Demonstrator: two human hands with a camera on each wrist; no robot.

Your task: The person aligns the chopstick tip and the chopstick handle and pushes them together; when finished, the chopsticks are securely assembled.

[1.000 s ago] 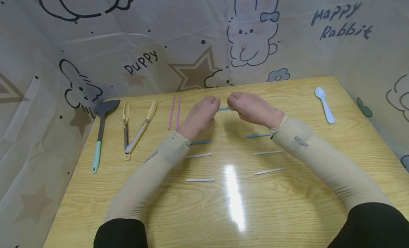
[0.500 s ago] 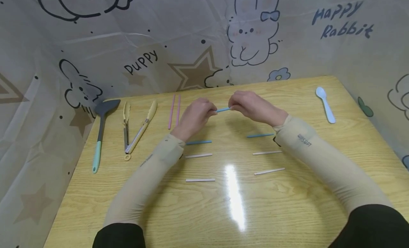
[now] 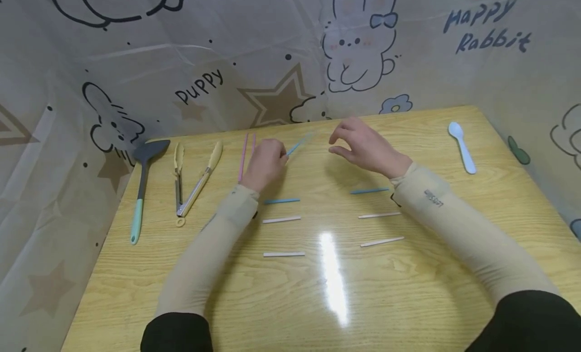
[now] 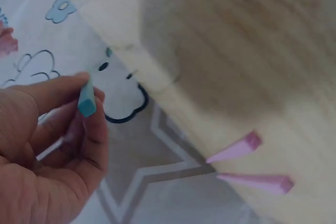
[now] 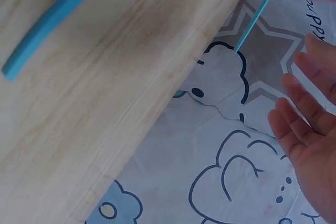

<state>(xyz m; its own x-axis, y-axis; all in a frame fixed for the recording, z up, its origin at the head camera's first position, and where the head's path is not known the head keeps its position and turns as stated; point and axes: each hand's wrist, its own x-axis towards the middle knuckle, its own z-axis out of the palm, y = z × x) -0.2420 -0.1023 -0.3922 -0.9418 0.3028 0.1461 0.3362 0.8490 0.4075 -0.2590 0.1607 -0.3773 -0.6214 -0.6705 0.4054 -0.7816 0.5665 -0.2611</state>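
Between thumb and fingers my left hand (image 3: 265,163) pinches one end of a slim blue stick (image 3: 298,145), which slants up to the right and looks blurred at its far tip. Its squared end (image 4: 87,103) shows in the left wrist view. My right hand (image 3: 365,146) is apart from it, fingers loosely bent with nothing between them; in the right wrist view that palm (image 5: 320,156) faces the camera. Two pink sticks (image 3: 243,158) lie just left of my left hand, partly covered by it. A blue stick (image 3: 282,200) and another blue stick (image 3: 369,191) lie nearer, below the hands.
Several white sticks (image 3: 284,254) lie in two columns nearer the front. At the left are a spatula (image 3: 141,190) and spread tongs (image 3: 195,190). A light blue spoon (image 3: 462,148) lies at the right. A patterned sheet (image 3: 272,49) stands behind the wooden table (image 3: 386,291).
Both hands held the blue stick level between them. The right hand has let go and opened; the left has moved slightly left with the stick, which now tilts upward.
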